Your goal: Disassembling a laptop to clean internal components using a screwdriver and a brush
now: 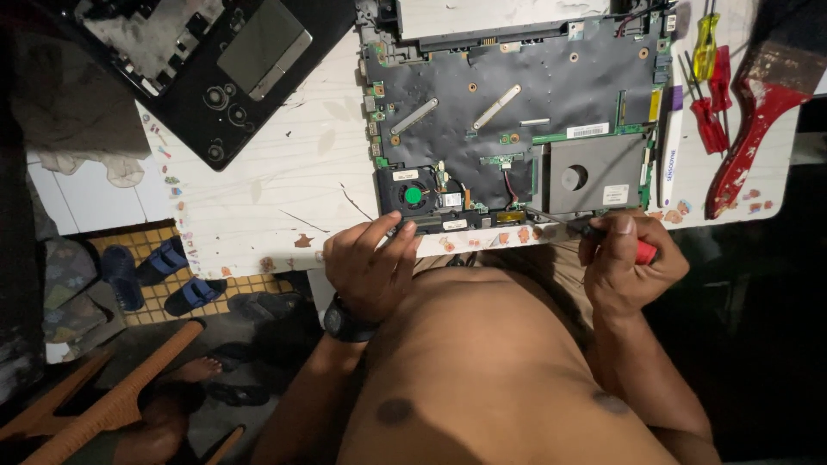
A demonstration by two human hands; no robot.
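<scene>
Both our hands meet the opened laptop base (517, 112): left hand (372, 265) curled, fingertips on its near edge; right hand (627, 263) fisted around a red-handled screwdriver (594, 232) touching it.

A dark grey laptop base (517, 112) with green circuit-board edges and a black fan (413, 195) centred in bright green lies on a scuffed white surface (276, 172) dotted with small coloured stickers. The right hand (627, 263) grips a red-handled screwdriver (603, 234). Red and yellow screwdrivers (708, 77) sit beside a red-handled paintbrush (758, 112). Blue sandals (159, 275) rest on yellow-tiled floor (155, 297).
</scene>
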